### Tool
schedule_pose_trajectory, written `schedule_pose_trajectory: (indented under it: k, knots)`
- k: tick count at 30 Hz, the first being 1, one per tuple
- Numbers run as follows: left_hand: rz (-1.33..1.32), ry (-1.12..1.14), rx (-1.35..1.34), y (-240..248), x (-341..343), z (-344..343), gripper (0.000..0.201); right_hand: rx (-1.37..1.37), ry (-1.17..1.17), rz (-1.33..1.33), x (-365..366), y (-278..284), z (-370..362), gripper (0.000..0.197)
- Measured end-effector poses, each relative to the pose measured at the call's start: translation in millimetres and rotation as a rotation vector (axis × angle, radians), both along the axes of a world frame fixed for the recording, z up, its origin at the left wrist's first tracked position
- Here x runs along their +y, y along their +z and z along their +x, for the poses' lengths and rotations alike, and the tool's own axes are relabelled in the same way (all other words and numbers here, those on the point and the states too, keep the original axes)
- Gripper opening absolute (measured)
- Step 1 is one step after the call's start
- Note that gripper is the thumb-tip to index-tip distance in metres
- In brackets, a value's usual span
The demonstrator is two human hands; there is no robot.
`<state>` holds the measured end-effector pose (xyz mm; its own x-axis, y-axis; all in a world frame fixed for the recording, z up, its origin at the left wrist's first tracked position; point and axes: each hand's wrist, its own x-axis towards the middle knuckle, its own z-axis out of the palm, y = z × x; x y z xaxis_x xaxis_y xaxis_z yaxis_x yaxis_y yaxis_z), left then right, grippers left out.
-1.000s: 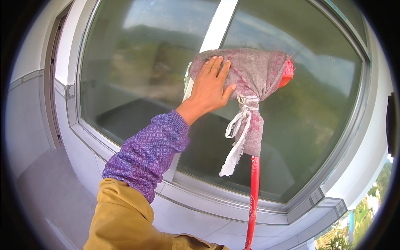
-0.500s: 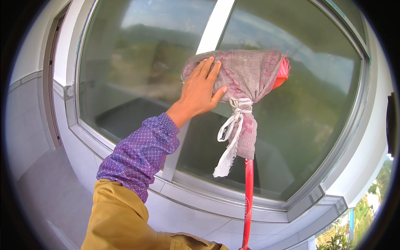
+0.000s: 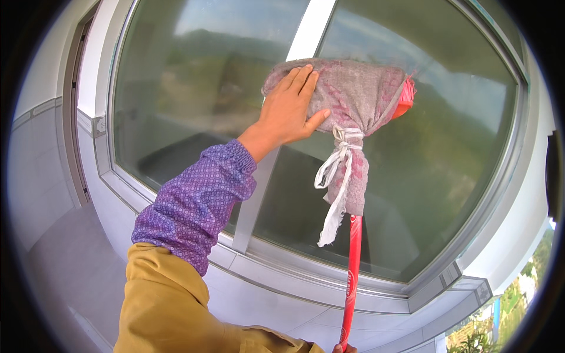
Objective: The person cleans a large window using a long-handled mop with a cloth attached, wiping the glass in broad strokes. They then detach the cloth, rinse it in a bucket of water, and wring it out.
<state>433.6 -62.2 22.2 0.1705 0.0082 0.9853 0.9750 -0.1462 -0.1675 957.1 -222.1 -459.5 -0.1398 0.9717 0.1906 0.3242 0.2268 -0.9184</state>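
A broom with a red handle (image 3: 352,265) is held upright in front of a window. Its head is wrapped in a damp-looking grey cloth with pink marks (image 3: 359,97), and red bristles (image 3: 408,94) stick out at the right end. A white fabric strip (image 3: 338,170) knots the cloth around the neck, its ends hanging down. My left hand (image 3: 288,109) lies flat on the left part of the wrapped head, fingers stretched out. At the lower edge, only a little of my right hand (image 3: 345,349) shows, closed around the handle.
Behind the broom is a large window pane (image 3: 453,153) with reflections, split by a pale upright frame bar (image 3: 256,203). A tiled ledge (image 3: 276,285) runs below it. A doorway (image 3: 75,117) stands at the left, and plants (image 3: 477,341) show at the lower right.
The wrapped broom head and my left hand on it have shifted slightly up and to the right. More of my right hand now shows at the lower edge.
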Motion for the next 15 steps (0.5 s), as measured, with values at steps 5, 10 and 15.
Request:
schedule_pose_trajectory:
  k: [5, 10, 15]
  knots:
    - [-0.218, -0.077, -0.101, -135.9, -33.4, 13.1, 0.077, -0.016, -0.081, -0.206, -30.2, -50.4, 6.0, 0.031]
    - [-0.349, -0.109, -0.205, -228.3, -44.1, 26.8, 0.08, -0.007, -0.06, -0.191, -20.4, -32.9, -6.4, 0.031]
    - [-0.29, -0.116, -0.177, -207.0, -40.4, 18.8, 0.077, 0.002, -0.025, -0.158, -9.0, -19.7, -16.7, 0.032]
